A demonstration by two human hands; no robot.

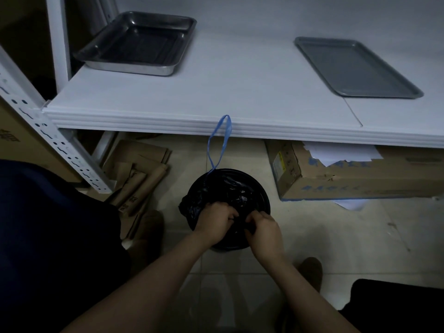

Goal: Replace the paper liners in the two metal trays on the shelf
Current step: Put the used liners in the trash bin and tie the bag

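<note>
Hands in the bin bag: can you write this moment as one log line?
hands: left and right gripping black bag in bin | deep tray: unlined | flat tray: unlined

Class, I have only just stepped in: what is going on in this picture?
A person bends over a round black bin on the floor, both the left hand and right hand gripping its crumpled black plastic bag, whose blue drawstring loop sticks up. On the white shelf above, the deep shiny metal tray and flat grey metal tray both sit bare, without paper liners.
</note>
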